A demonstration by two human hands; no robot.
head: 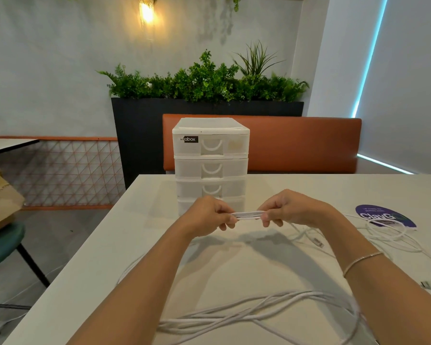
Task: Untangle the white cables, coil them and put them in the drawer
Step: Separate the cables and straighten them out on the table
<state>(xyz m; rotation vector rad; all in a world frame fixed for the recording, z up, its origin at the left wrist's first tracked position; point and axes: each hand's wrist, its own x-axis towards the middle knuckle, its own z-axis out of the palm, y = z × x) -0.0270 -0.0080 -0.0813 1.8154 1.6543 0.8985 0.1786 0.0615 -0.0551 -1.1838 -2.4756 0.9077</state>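
At the centre of the frame the left hand (207,215) and the right hand (288,207) are raised above the white table (144,245), each with fingers curled round one end of a short bundle of white cable (249,215) folded into several parallel strands and stretched level between them. The bundle hangs in front of the lowest part of the white drawer unit (210,160), which stands upright at the far edge of the table, centre frame, with its visible drawers pushed in; the bottom drawer is largely hidden behind the hands. A black label (190,139) sits on the top drawer's front. Lower in the frame, between the forearms, a loose tangle of white cables (246,317) lies on the table in long overlapping loops, with one strand trailing off the left edge. To the right of centre another looped cable (386,229) rests partly over a purple round sticker (383,215), and a small connector (318,241) lies on the table just below the right hand; it seems to belong to one of the loose strands, though the blur makes that uncertain. A thin bracelet (361,260) circles the right wrist. Behind the table are an orange bench back (304,143) and a dark planter with green plants (204,83); a green chair (3,245) stands at the left edge.
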